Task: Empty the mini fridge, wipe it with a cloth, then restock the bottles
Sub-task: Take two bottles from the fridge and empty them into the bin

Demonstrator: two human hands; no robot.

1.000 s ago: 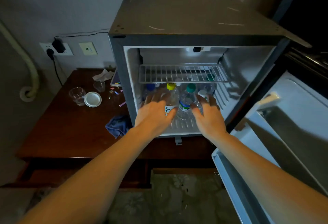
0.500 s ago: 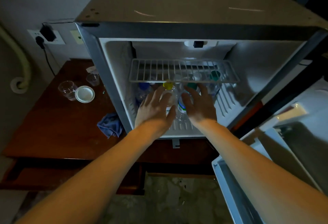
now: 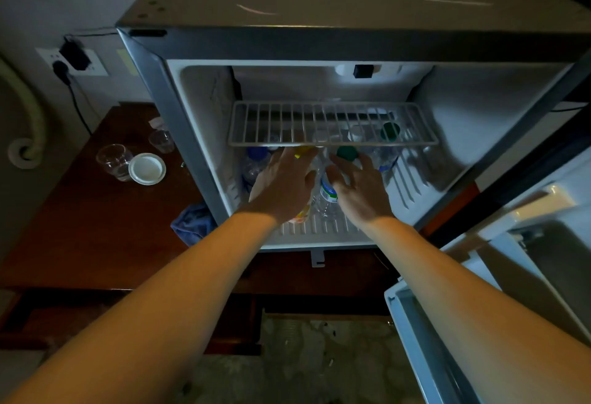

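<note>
The mini fridge stands open on a wooden table. Several clear plastic bottles stand on its floor under the wire shelf. My left hand lies over a yellow-capped bottle, and whether its fingers close on the bottle is hidden. My right hand reaches in with fingers spread, beside a green-capped bottle. A blue-labelled bottle stands between the hands. A blue-capped bottle is at the left. A blue cloth lies on the table beside the fridge.
The fridge door hangs open at the right. On the table to the left stand a glass, a white lid and a small cup. A plug and cable sit on the wall.
I have leaned closer to the fridge. Both hands have moved deeper inside, under the wire shelf, and closer together around the front bottles.
</note>
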